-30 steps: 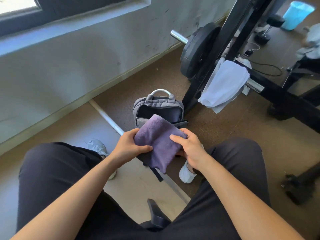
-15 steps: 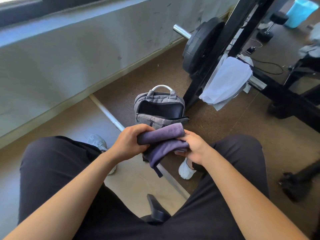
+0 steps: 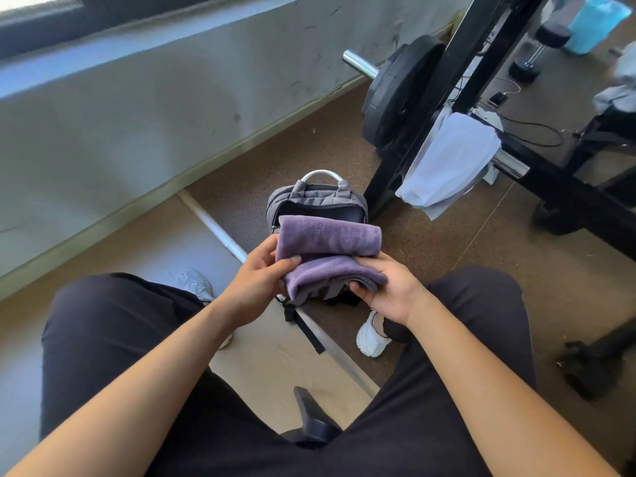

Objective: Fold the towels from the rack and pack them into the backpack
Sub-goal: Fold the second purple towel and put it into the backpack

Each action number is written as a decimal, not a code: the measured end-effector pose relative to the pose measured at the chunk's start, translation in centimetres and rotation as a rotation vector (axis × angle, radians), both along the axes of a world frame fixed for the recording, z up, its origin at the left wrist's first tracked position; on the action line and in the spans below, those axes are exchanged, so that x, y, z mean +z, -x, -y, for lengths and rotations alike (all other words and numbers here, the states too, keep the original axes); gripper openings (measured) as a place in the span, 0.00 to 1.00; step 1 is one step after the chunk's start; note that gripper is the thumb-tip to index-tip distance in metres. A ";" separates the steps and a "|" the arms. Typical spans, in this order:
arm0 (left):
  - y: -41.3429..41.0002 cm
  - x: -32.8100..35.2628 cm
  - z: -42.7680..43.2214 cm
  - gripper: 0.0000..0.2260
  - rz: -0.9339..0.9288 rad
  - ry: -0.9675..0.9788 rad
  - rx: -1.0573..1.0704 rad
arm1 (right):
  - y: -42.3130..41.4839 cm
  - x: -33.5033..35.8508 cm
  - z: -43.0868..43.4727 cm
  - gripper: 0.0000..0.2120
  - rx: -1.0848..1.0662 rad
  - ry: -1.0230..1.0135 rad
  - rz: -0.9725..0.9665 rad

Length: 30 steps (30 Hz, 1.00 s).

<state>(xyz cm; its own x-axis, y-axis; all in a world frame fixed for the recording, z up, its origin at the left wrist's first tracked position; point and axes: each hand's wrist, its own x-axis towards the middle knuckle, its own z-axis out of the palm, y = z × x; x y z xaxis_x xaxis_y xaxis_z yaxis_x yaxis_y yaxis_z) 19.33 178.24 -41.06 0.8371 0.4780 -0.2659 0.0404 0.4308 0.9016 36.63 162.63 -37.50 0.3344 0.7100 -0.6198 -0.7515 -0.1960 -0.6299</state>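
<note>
Between your knees, above the floor, the folded purple towel (image 3: 327, 256) lies with its long axis running left to right, the right end dipping slightly; your left hand (image 3: 256, 284) pinches its left end, thumb on top; your right hand (image 3: 389, 290) grips the lower layer at the right end, fingers curled beneath; the grey backpack (image 3: 316, 199) stands just behind the towel, main compartment unzipped and facing you; a white towel (image 3: 447, 163) hangs on the black rack (image 3: 481, 46) to the right.
</note>
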 end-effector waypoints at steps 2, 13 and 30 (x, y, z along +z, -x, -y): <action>0.0 0.1 -0.3 0.17 -0.007 0.005 0.029 | 0.2 -0.1 -0.1 0.12 0.035 0.013 0.048; -0.5 1.0 -0.1 0.28 0.031 0.130 0.076 | 0.1 0.2 -0.4 0.17 -0.045 -0.062 0.017; 0.2 -0.5 -0.6 0.12 -0.159 -0.309 -0.028 | 0.0 -2.4 -0.2 0.09 0.279 0.004 0.816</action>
<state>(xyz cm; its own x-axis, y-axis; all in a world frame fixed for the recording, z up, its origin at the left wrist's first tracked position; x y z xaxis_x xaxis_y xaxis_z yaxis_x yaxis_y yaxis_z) 19.18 178.85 -41.59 0.8107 0.5337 -0.2406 0.1989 0.1355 0.9706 36.68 162.78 -39.87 0.4898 0.8309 -0.2639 0.0121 -0.3091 -0.9509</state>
